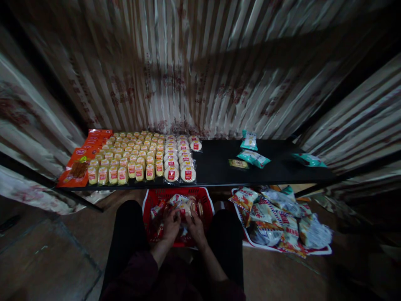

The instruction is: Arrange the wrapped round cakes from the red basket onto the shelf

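Observation:
Over a red basket [206, 193] between my knees, my left hand [171, 226] and my right hand [196, 228] pinch a clear-wrapped round biscuit pack [183, 209] from both sides. It has a pale face with a red label. Inside the basket, more wrapped snacks lie loose around my fingers, partly hidden by them. On the black shelf in front stand columns of similar round biscuit packs [188, 173]. Left of those are several rows of small yellow wrapped cakes [113, 173], and orange snack bags [75, 169] lie flat at the shelf's left end.
The black shelf [213, 167] also bears teal-and-white packets [253, 158] and one yellow packet [238, 164] on its right half. A second basket [326, 251] piled with snack bags [261, 213] stands right of my knee. Striped curtains [188, 75] enclose the shelf, with dark posts at both sides.

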`<state>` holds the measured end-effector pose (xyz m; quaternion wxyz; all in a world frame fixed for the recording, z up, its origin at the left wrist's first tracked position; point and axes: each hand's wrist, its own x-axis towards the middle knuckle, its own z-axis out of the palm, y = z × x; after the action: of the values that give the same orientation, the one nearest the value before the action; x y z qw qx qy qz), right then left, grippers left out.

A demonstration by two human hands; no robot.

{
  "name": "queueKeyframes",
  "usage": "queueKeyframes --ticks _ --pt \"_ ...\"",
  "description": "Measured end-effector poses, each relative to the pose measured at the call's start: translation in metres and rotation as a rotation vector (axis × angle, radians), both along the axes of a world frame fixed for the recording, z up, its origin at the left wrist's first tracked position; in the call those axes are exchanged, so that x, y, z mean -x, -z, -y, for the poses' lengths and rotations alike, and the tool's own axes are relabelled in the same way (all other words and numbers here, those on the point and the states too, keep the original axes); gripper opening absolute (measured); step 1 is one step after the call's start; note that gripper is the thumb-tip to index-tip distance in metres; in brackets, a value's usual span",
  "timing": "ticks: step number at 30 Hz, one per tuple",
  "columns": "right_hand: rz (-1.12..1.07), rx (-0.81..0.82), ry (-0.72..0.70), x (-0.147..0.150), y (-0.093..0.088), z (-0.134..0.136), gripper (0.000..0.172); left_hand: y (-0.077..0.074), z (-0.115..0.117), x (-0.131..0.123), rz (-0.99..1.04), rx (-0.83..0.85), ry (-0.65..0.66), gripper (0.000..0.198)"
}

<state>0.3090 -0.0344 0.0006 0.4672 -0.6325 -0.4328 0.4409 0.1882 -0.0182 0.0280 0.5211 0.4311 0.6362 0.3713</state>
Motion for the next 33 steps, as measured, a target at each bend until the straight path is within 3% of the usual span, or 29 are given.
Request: queueKeyframes --ticks 6,12,18,25,33 --pt "-0.292 0.115 0.175 -0.006 -0.024 -0.002 0.066 -0.017 -0.001 -0.009 0.161 0.098 -0.045 0.049" --pt "-0.42 0.136 0.16 -0.015 -0.035 -0.002 0.059 -0.028 -0.005 -0.013 0.223 0.071 -0.088 0.033" --pt "-0.451 0.116 0.126 -0.029 -0.042 -0.001 0.058 -0.039 -0.004 -0.016 0.232 -0.001 -0.061 0.033" --pt "-0.472 0.072 0.133 -0.043 -0.074 -0.004 0.05 -0.06 -0.014 -0.029 0.247 -0.143 0.065 0.026" --pt "-0.452 -0.016 0.133 -0.062 -0.105 -0.023 0.055 -0.074 -0.043 -0.05 0.289 -0.247 0.134 0.02"
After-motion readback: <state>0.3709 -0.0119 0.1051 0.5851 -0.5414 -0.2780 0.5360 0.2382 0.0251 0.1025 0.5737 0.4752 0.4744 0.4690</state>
